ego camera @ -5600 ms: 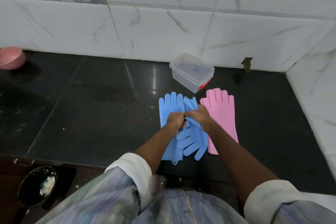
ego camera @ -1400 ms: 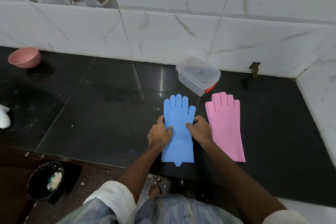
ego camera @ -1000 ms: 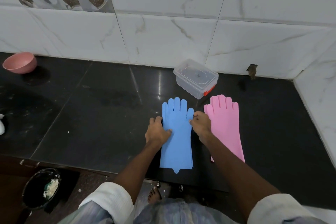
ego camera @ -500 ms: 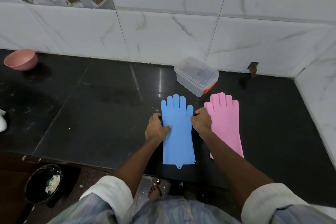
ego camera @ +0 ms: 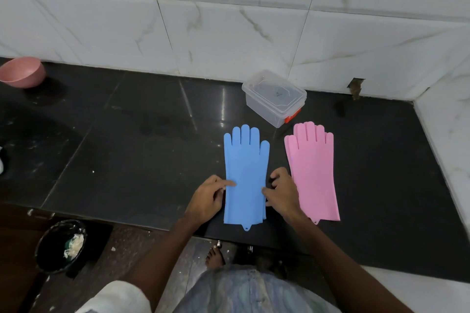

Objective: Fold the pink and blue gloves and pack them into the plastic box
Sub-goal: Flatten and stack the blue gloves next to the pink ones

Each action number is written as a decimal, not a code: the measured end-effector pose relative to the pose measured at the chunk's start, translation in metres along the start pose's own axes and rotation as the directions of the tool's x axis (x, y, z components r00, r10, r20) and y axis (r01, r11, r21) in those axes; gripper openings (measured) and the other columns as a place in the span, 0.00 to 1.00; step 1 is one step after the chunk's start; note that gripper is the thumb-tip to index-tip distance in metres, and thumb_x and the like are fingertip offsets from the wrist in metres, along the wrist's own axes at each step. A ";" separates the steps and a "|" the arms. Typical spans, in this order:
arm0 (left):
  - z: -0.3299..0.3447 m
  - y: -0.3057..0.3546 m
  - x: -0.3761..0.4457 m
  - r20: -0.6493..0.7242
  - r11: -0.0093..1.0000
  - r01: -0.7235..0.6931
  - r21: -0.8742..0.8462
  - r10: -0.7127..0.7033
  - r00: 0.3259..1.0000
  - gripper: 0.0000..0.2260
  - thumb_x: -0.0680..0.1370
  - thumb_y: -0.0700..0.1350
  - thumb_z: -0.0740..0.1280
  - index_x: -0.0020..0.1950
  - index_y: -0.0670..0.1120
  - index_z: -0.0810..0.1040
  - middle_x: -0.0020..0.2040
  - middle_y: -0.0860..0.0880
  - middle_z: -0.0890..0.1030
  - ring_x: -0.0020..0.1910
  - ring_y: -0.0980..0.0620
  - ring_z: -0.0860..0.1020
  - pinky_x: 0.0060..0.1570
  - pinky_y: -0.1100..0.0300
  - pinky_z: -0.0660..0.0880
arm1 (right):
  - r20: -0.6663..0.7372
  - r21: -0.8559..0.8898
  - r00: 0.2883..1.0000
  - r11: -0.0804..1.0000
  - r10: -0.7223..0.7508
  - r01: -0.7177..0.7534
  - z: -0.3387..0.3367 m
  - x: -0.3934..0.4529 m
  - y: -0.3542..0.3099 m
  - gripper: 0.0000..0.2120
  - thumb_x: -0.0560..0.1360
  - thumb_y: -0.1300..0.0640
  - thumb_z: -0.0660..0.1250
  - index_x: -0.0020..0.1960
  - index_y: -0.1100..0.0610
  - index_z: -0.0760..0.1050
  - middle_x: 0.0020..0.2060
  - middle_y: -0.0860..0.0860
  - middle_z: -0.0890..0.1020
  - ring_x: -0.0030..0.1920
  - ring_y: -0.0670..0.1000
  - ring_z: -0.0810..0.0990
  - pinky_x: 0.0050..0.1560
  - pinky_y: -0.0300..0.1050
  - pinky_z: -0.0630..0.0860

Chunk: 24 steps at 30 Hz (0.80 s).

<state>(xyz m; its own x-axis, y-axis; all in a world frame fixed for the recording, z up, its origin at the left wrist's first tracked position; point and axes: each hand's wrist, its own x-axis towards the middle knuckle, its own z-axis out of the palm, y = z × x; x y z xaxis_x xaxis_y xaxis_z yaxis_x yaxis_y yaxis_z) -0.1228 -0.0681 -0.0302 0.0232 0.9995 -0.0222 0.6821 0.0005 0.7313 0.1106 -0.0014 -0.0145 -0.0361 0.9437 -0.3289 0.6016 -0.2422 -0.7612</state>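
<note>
A: Both hands have slid down the blue gloves [ego camera: 245, 173] since a moment ago, from up by the thumbs to about the middle. Left hand [ego camera: 207, 197] sits at the left edge, fingers loosely curled with the fingertip touching. Right hand [ego camera: 281, 192] is at the right edge, curled too. Neither really clamps anything, more like pressing the edges.

B: Any writing on stuff?

A: Nope, nothing readable. Plastic box [ego camera: 274, 96] has some small dark mark on its clear lid, way too tiny to make out. Lid's on, with an orange clip at the near corner.

B: Where's everything sitting?

A: Blue ones are stacked flat on the black counter [ego camera: 127, 147], fingers toward the wall. Pink gloves [ego camera: 311, 173] lie flat just beside on the right, the wrist covers a bit of their lower left. Box is just behind both. Pink bowl [ego camera: 23, 72] is far left, cut off by the frame. Black bucket [ego camera: 61, 246] down on the floor has something whitish inside, can't tell what.
</note>
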 end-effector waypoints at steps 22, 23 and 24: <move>0.003 -0.003 -0.013 0.085 0.995 -0.057 0.078 0.050 0.995 0.19 0.74 0.42 0.71 0.64 0.56 0.82 0.51 0.58 0.72 0.42 0.57 0.76 0.43 0.60 0.78 | -0.036 0.049 0.982 0.981 -0.185 0.187 -0.003 -0.014 0.021 0.17 0.78 0.56 0.74 0.32 0.47 0.76 0.42 0.49 0.77 0.41 0.42 0.77 0.43 0.30 0.70; 0.003 -0.002 -0.013 0.095 0.992 -0.059 0.108 0.049 0.994 0.19 0.73 0.47 0.72 0.64 0.56 0.80 0.52 0.60 0.71 0.44 0.58 0.76 0.43 0.58 0.79 | -0.047 0.117 0.993 0.986 -0.111 0.116 -0.001 -0.012 0.019 0.15 0.79 0.55 0.73 0.34 0.50 0.79 0.43 0.50 0.78 0.41 0.43 0.77 0.44 0.33 0.72; 0.004 0.000 -0.013 0.096 0.988 -0.048 0.148 0.034 0.995 0.19 0.73 0.53 0.73 0.63 0.56 0.78 0.53 0.61 0.70 0.45 0.58 0.75 0.42 0.58 0.78 | -0.050 0.208 0.998 0.977 -0.027 0.037 0.001 -0.009 0.017 0.12 0.79 0.55 0.73 0.37 0.53 0.82 0.44 0.52 0.79 0.39 0.45 0.78 0.42 0.37 0.75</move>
<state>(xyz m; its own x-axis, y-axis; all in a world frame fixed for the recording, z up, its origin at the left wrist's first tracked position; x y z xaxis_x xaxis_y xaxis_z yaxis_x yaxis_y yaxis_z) -0.1203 -0.0813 -0.0323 0.1166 0.9912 -0.0625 0.7809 -0.0526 0.6224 0.1206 -0.0146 -0.0248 -0.0121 0.9600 -0.2798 0.4205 -0.2489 -0.8725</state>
